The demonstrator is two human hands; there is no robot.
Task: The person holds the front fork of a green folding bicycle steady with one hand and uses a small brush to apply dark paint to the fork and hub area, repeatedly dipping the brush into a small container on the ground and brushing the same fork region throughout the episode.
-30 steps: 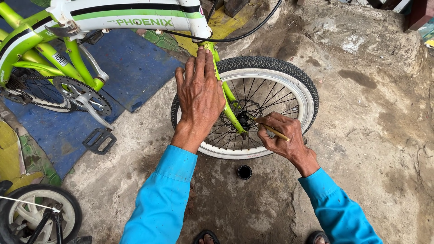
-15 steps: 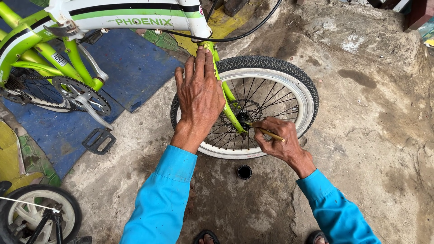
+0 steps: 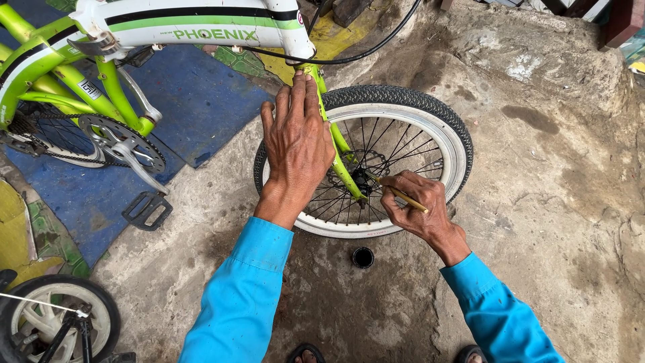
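Observation:
A green and white bicycle stands in front of me, its front wheel (image 3: 440, 134) with a black tyre and white rim on the concrete floor. My left hand (image 3: 295, 138) lies flat, fingers together, on the green fork (image 3: 346, 176) and the top of the tyre. My right hand (image 3: 416, 205) grips a thin yellowish tool (image 3: 403, 195) whose tip points at the hub (image 3: 363, 180) among the spokes. Both arms wear bright blue sleeves.
The crank, chainring and a black pedal (image 3: 146, 210) hang at the left above a blue mat (image 3: 195, 101). A small black cap (image 3: 363, 257) lies on the floor below the wheel. Another small wheel (image 3: 54, 319) sits at the bottom left. Rough concrete spreads to the right.
My right hand has shifted slightly with the tool at the hub. The left hand stays on the fork and tyre.

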